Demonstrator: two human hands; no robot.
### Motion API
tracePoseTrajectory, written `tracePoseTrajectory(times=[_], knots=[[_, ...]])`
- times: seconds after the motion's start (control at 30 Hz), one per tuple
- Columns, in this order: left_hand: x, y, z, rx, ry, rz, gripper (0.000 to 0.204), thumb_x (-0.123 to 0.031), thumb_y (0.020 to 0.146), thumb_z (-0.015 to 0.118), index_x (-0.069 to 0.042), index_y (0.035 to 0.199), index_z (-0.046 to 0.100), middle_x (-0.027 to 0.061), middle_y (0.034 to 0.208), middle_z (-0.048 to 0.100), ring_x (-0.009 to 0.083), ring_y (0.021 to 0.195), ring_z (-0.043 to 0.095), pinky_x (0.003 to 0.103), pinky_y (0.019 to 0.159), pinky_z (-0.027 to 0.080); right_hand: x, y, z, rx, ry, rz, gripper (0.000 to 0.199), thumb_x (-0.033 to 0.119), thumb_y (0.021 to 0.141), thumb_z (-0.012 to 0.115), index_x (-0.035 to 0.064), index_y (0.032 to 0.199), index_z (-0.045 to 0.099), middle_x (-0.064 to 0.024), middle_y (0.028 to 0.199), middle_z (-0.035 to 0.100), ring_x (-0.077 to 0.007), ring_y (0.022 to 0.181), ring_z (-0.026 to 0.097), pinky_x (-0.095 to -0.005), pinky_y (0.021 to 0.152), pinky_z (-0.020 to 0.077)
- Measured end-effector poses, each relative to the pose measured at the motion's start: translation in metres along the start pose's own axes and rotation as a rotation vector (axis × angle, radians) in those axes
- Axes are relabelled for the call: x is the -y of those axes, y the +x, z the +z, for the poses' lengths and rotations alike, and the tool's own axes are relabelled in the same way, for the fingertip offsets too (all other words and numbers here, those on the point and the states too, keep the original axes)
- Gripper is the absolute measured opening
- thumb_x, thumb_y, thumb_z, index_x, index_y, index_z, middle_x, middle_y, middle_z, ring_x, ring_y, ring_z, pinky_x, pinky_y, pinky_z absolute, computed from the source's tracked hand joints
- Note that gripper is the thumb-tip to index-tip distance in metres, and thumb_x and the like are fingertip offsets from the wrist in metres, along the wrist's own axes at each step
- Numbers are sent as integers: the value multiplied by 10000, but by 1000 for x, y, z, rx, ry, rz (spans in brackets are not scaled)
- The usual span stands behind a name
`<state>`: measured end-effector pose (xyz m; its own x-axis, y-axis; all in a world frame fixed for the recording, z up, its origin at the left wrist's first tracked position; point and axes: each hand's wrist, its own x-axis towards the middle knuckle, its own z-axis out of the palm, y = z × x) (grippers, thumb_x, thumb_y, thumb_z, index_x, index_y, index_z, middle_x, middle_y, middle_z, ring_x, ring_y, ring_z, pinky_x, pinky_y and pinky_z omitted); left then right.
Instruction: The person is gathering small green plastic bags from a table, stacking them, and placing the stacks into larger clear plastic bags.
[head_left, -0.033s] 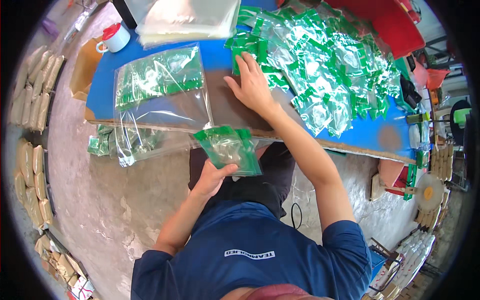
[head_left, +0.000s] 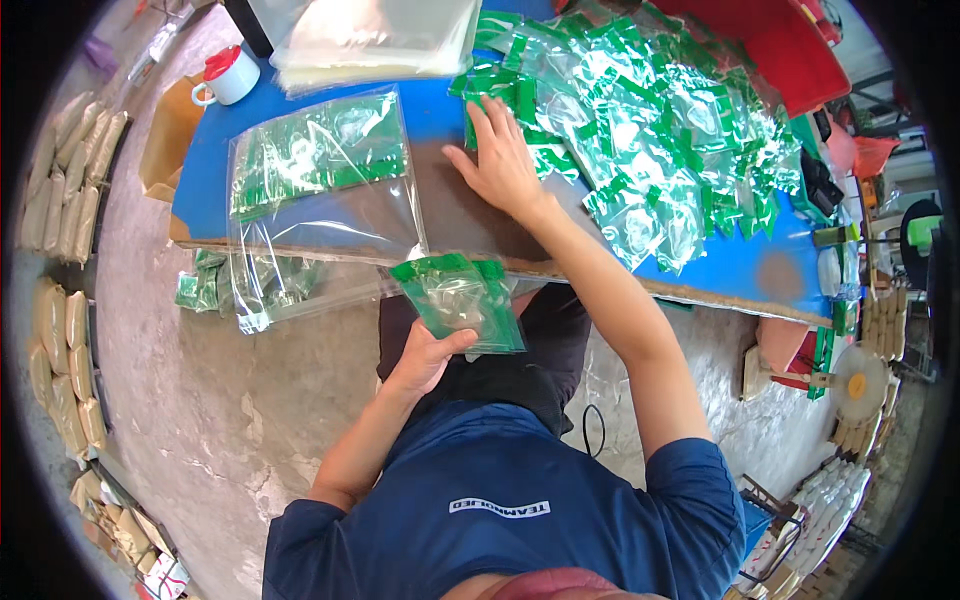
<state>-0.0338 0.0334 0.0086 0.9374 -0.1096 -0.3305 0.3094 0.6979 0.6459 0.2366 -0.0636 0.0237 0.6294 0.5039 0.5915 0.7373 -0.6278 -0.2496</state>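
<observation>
My left hand (head_left: 424, 358) grips a small stack of green-and-clear plastic packets (head_left: 458, 300) just off the table's front edge, its thumb across the top packet. On the table my right hand (head_left: 505, 165) lies with fingers stretched out and thumb apart. Its fingertips rest at the left edge of a heaped pile of the same shiny packets (head_left: 640, 150); whether they press on one I cannot tell. Left of that hand lies a large clear plastic bag (head_left: 330, 225) with green-and-clear packets (head_left: 325, 150) inside. Its lower end hangs over the table edge.
A stack of clear plastic sheets or bags (head_left: 370, 40) stands at the back. A white mug with a red lid (head_left: 232, 76) is at the far left of the blue table (head_left: 430, 100). A red bin (head_left: 780, 60) borders the pile. More packets (head_left: 205, 285) sit below the table edge.
My right hand has shifted slightly up and to the left by the pile. My left hand and its packets have barely moved.
</observation>
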Motion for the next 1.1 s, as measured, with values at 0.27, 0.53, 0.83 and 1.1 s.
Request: tracePoseTrajectory(times=[0.27,0.53,0.83,1.1], knots=[[4,-7,0,75,22,-33,484,-54,837,792,-50,1281,600,32,1211,652,163,1138,592,355,1029,446,-36,52,23,287,-64,373,936,736,840,565,84,1496,418,-377,1518,295,-520,1232,543,-497,1012,492],[2,-19,-8,76,17,-47,558,-58,782,828,-59,1279,574,24,1150,646,156,1085,604,324,949,468,25,-8,9,207,-141,94,855,724,831,576,127,1439,514,-306,1487,392,-548,1368,344,-712,1094,248],[-2,-24,-16,236,208,-237,537,-21,721,858,-54,1193,604,23,1070,669,145,1002,627,311,913,480,58,-45,-57,233,-3,12,1028,807,704,650,138,1464,477,-324,1469,391,-558,1384,312,-720,1094,243],[-6,-26,1,283,226,-249,457,-23,771,822,-45,1187,635,8,1049,677,119,983,625,294,908,484,50,-56,-53,374,-89,103,1101,830,683,645,82,1469,457,-367,1470,367,-550,1382,322,-723,1097,224]])
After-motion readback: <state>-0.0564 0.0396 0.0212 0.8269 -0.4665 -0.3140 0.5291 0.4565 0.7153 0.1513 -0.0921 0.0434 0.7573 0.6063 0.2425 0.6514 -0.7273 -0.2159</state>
